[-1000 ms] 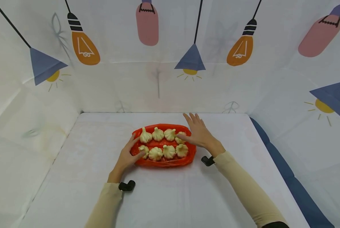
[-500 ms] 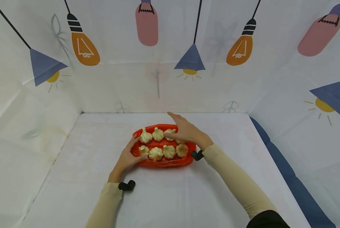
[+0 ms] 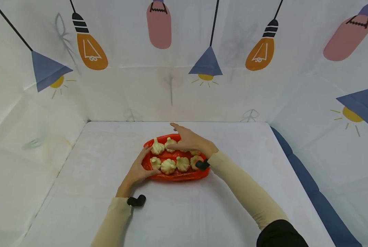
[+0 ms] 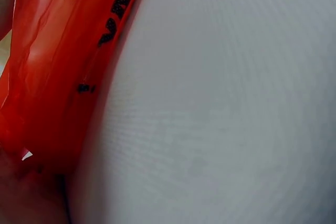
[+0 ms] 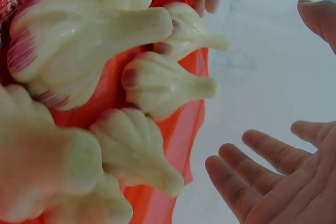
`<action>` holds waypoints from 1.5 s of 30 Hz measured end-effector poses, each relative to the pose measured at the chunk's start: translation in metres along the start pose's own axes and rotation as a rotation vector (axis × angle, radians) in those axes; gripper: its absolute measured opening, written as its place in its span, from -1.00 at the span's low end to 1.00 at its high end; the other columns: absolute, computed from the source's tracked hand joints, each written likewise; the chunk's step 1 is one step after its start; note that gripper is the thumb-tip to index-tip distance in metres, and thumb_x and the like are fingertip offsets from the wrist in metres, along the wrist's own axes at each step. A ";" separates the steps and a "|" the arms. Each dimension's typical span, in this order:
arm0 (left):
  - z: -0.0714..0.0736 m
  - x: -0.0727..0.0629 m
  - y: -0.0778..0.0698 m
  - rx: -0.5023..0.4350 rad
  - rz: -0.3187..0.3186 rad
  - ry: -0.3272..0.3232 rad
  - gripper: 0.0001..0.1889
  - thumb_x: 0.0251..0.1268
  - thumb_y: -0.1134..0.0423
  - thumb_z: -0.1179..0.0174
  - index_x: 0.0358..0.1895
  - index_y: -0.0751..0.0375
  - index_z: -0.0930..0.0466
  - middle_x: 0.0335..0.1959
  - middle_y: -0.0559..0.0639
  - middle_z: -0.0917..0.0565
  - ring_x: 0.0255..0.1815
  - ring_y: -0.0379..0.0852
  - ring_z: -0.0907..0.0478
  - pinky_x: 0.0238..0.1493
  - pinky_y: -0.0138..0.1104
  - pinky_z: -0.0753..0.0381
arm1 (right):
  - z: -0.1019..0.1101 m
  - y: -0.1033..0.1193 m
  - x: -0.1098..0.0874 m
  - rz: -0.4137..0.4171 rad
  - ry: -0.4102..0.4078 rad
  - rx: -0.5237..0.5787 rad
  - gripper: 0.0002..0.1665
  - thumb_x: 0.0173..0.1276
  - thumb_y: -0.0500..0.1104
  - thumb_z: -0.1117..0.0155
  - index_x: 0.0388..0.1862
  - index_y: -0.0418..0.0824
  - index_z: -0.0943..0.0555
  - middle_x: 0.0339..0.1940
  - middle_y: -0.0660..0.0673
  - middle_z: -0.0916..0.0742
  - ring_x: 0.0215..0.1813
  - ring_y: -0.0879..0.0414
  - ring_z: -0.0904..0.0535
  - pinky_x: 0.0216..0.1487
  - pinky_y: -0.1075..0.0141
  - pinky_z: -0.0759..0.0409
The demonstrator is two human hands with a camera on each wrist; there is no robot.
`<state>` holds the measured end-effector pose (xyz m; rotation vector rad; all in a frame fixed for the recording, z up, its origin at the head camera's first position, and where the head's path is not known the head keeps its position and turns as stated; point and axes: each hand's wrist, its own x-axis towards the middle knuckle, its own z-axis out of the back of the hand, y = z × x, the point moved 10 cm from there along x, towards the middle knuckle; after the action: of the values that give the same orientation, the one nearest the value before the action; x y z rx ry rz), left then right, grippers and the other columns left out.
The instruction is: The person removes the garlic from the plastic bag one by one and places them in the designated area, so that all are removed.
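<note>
A red plastic bag (image 3: 178, 177) with a rolled rim lies spread on the table, and black print shows on its side in the left wrist view. Garlic bulbs (image 3: 168, 166) sit in it in two rows, some with purple streaks. At the bag's left end rests my left hand (image 3: 138, 169), fingers spread along the left rim and thumb along the near side. Over the far row hovers my right hand (image 3: 190, 140), its fingers extended and the palm bare in the right wrist view. It hides some far-row bulbs, and its wrist camera covers part of a near one.
The white table (image 3: 171, 212) extends in front of the bag and to both sides. A patterned cloth (image 3: 171, 85) hangs behind it and at the sides. Dark blue padding (image 3: 307, 178) runs along the table's right edge.
My right hand has moved left over the far row, from the bag's right end toward its middle. The left hand has stayed at the left end, and the bulbs stand as before.
</note>
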<state>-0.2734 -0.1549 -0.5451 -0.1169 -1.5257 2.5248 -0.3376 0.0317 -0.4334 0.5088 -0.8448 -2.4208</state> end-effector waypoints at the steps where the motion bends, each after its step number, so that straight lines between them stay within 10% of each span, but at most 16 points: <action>1: 0.000 0.000 0.000 -0.002 -0.005 0.003 0.13 -0.03 -0.02 -0.62 0.64 -0.16 -0.13 0.71 0.10 0.01 0.72 0.25 0.14 0.58 0.33 0.00 | -0.002 0.001 0.002 0.004 0.005 0.004 0.23 0.31 0.38 -0.34 0.73 0.07 0.09 0.62 -0.12 -0.37 0.60 -0.09 -0.30 0.54 -0.13 -0.36; 45: 0.000 -0.001 0.004 0.002 -0.014 0.031 0.19 -0.04 -0.07 -0.62 0.66 -0.21 -0.03 0.71 -0.02 -0.02 0.72 0.19 0.13 0.59 0.30 -0.03 | -0.072 0.014 0.044 0.042 0.117 -0.070 0.12 0.41 0.13 -0.36 0.71 -0.16 0.04 0.58 -0.21 -0.42 0.51 -0.03 -0.44 0.50 0.03 -0.47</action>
<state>-0.2734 -0.1572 -0.5490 -0.1439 -1.5065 2.5015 -0.3316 -0.0361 -0.4849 0.5936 -0.7124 -2.3483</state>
